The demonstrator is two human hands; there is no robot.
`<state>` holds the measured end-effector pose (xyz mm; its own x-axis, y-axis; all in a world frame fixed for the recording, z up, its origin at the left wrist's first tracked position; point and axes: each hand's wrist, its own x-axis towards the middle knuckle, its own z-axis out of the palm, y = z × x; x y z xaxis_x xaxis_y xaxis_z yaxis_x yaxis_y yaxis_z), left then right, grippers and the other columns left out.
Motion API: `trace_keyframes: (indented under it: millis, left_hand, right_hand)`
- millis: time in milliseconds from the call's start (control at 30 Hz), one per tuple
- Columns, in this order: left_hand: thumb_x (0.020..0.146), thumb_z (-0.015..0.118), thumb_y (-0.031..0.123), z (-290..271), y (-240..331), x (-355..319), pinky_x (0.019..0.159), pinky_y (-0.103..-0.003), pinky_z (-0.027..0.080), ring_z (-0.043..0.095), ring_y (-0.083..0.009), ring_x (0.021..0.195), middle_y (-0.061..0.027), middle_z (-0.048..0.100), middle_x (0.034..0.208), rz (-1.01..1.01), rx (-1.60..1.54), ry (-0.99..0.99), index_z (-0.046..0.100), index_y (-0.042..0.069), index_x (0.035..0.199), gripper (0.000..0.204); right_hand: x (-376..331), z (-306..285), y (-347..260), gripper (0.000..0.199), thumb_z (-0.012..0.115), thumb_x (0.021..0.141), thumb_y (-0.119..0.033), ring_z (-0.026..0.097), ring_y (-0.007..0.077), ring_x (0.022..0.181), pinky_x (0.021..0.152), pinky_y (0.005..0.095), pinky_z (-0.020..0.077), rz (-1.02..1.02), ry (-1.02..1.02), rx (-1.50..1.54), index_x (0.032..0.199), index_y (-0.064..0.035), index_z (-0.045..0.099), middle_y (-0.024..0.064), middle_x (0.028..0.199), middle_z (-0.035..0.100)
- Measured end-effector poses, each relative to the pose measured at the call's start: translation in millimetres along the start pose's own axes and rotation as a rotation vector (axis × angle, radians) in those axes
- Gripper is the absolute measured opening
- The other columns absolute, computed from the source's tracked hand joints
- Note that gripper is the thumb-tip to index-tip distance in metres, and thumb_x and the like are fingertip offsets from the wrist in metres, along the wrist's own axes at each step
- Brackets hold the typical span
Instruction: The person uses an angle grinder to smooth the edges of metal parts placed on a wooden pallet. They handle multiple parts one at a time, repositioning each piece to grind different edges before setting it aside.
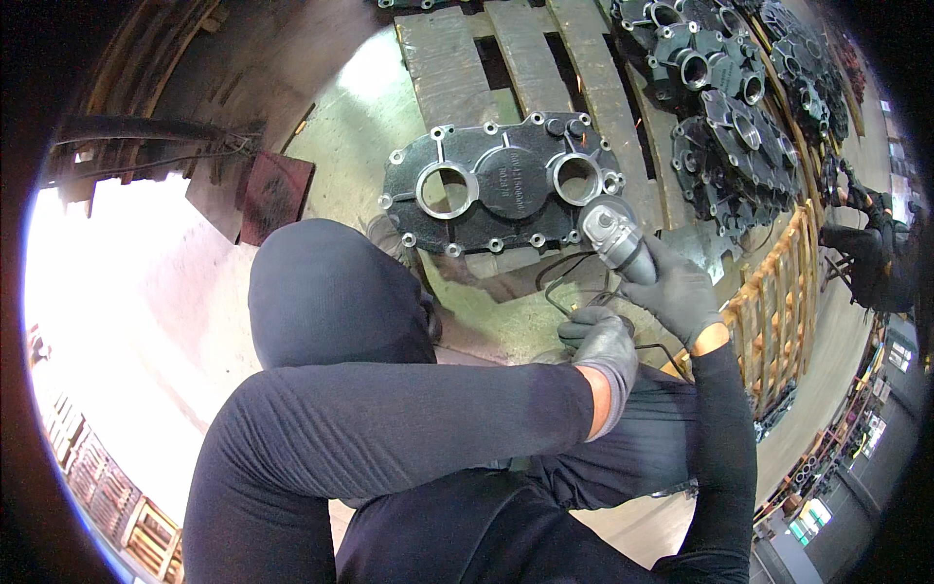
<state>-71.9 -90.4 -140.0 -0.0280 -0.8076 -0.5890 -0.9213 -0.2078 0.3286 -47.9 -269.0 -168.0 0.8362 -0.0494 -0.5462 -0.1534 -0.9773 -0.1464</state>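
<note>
Gripping the grey angle grinder (615,238) with our right hand (676,292), we have the gloved fingers wrapped closed around its body, and the grinder's head sits against the lower right corner of the dark cast housing cover (501,185). Our left hand (603,346), also in a grey glove, is curled shut just below and to the left of the right one, at the rear end of the tool where the black cable (569,282) loops out; we cannot tell exactly what the fingers close on there.

The housing cover lies flat across the near end of the wooden pallet (530,58), its long side running left to right, with two round openings and a ring of small bolt holes along its rim. The grinder meets it near the right-hand opening, at the pallet's near edge.

Toward the pallet's far right side a stack of similar dark castings (735,107) is piled together, well apart from our hands. A second pallet (778,302) stands on edge just to the right of our right wrist. Another person's gloved arm (866,243) shows at the far right, away from our work.
</note>
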Motion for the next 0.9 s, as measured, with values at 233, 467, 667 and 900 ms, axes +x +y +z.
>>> trace_keyframes:
  millis: [233, 467, 667, 900]
  left_hand:
    - [0.091, 0.067, 0.022, 1, 0, -2, 0.084, -0.063, 0.054, 0.078, -0.0393, 0.086, -0.0176, 0.081, 0.096, 0.011, 0.068, -0.001, 0.083, 0.007, 0.111, 0.030]
    - [0.093, 0.066, 0.023, 0, -5, -7, 0.083, -0.061, 0.054, 0.078, -0.0371, 0.086, -0.0164, 0.080, 0.094, 0.006, 0.056, 0.012, 0.083, 0.009, 0.110, 0.028]
    - [0.090, 0.071, 0.029, 3, -6, -3, 0.082, -0.061, 0.058, 0.078, -0.0333, 0.089, -0.0109, 0.081, 0.103, -0.047, -0.002, 0.036, 0.082, 0.012, 0.122, 0.037]
    - [0.092, 0.071, 0.031, 2, -10, -2, 0.082, -0.061, 0.058, 0.079, -0.0336, 0.089, -0.0094, 0.081, 0.103, -0.051, -0.018, -0.012, 0.081, 0.016, 0.124, 0.037]
  right_hand:
    - [23, -8, 31, 0.066, 0.083, 0.088, -0.046, 0.077, 0.0386, 0.102, 0.091, 0.0461, 0.0581, 0.044, 0.092, 0.404, 0.135, -0.0021, 0.068, 0.0252, 0.110, 0.078]
    - [68, -11, 6, 0.062, 0.080, 0.092, -0.049, 0.076, 0.0308, 0.090, 0.084, 0.0430, 0.0575, 0.024, -0.008, 0.654, 0.124, 0.0045, 0.071, 0.0207, 0.102, 0.078]
    - [81, -10, -6, 0.064, 0.075, 0.093, -0.058, 0.074, 0.0244, 0.076, 0.071, 0.0393, 0.0577, 0.025, -0.059, 0.764, 0.113, 0.0030, 0.073, 0.0132, 0.083, 0.073]
    - [70, -15, 2, 0.052, 0.077, 0.096, -0.045, 0.076, 0.0202, 0.074, 0.064, 0.0319, 0.0618, 0.223, -0.208, 1.172, 0.123, -0.0008, 0.069, 0.0091, 0.092, 0.072]
